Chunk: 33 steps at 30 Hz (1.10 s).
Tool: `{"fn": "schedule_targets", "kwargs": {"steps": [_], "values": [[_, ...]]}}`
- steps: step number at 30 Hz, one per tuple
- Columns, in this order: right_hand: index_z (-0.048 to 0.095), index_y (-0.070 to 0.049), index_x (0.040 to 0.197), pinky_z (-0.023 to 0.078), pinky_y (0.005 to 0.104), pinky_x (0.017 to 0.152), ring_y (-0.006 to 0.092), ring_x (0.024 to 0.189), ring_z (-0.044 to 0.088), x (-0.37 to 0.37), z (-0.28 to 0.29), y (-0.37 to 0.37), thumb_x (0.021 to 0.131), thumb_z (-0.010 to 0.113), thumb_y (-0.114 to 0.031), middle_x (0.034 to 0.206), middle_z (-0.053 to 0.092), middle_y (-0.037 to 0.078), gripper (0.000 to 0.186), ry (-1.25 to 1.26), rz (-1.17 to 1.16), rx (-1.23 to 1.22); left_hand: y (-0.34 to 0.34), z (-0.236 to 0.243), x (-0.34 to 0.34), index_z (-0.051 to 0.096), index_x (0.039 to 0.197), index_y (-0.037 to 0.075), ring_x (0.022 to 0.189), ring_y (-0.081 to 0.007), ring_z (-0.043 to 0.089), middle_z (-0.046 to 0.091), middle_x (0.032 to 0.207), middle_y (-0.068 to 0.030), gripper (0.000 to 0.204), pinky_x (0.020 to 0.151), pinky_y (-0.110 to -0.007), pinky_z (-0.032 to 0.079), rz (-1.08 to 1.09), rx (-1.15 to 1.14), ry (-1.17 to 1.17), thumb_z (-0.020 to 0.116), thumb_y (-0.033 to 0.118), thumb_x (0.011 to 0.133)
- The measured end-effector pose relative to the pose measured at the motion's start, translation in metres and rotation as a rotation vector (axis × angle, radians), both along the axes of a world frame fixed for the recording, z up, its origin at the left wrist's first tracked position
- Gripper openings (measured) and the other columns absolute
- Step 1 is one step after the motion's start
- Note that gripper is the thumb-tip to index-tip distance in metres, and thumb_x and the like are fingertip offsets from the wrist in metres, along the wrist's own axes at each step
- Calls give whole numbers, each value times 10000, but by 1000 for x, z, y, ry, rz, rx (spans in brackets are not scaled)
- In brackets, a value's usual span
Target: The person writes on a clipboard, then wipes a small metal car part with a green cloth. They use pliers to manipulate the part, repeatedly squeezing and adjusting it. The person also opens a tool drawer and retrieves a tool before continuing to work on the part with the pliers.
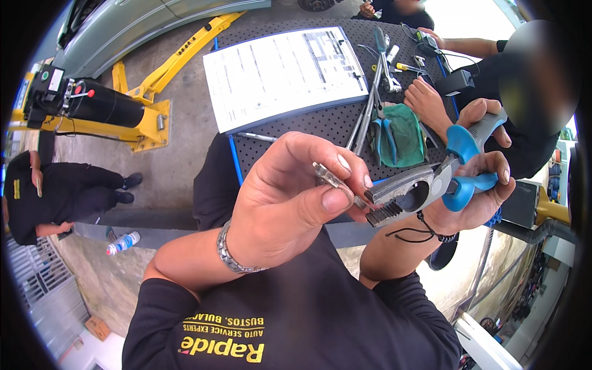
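Observation:
My left hand (283, 197), a metal watch at its wrist, pinches a small, dirty metal piece (330, 176) between thumb and fingers. I cannot make out its exact kind. In my right hand (475, 166) are combination pliers (425, 185) with blue and grey handles. Their jaws stand apart and point left, close to the fingertips of my left hand. Both hands are raised in front of my chest, nearer to me than the perforated dark table (246, 151).
On the table lie a clipboard with papers (283, 74), a green cloth (404, 135), long metal tools (368, 114) and small parts. A co-worker's hand (425, 102) rests there. Left are a yellow lift (154, 123), a car (123, 37), another person (68, 179) and a bottle (123, 243).

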State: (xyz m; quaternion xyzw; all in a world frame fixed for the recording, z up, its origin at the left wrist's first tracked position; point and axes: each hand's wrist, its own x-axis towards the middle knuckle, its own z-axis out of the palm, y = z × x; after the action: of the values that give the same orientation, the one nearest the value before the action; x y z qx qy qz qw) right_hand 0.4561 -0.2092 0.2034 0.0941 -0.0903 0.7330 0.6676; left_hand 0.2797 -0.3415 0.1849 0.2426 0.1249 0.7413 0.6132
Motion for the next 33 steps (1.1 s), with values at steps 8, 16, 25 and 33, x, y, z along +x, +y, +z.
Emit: {"fn": "schedule_targets", "kwargs": {"steps": [8, 16, 25, 33], "values": [[585, -59, 626, 118, 640, 1153, 407, 1356, 261, -9, 9, 0, 751, 654, -110, 1192, 451, 131, 152, 143, 76, 39, -3, 4, 2, 549, 1079, 75, 878, -241, 625, 602, 938, -108, 276, 807, -377, 527, -41, -81, 6, 703, 163, 867], [576, -80, 602, 83, 646, 1164, 375, 1358, 269, -9, 10, -2, 753, 652, -134, 1165, 487, 114, 177, 6, -18, 29, -2, 3, 6, 530, 1069, 95, 833, -227, 622, 605, 927, -110, 286, 738, -358, 520, 39, -17, 107, 714, 162, 860], [580, -70, 578, 244, 567, 1138, 339, 1329, 310, -7, 6, 1, 716, 675, -84, 1134, 494, 85, 168, 256, 254, 57, 3, -1, 3, 558, 1041, 63, 906, -210, 626, 634, 952, -129, 253, 797, -350, 526, -17, 125, 154, 704, 22, 839], [565, -63, 554, 307, 546, 1099, 333, 1318, 314, -12, 8, 1, 697, 683, -79, 1127, 490, 79, 187, 242, 242, 49, 1, 5, 1, 529, 1061, 71, 807, -238, 623, 608, 876, -118, 281, 692, -366, 545, -1, 93, 277, 713, 100, 851]]}}
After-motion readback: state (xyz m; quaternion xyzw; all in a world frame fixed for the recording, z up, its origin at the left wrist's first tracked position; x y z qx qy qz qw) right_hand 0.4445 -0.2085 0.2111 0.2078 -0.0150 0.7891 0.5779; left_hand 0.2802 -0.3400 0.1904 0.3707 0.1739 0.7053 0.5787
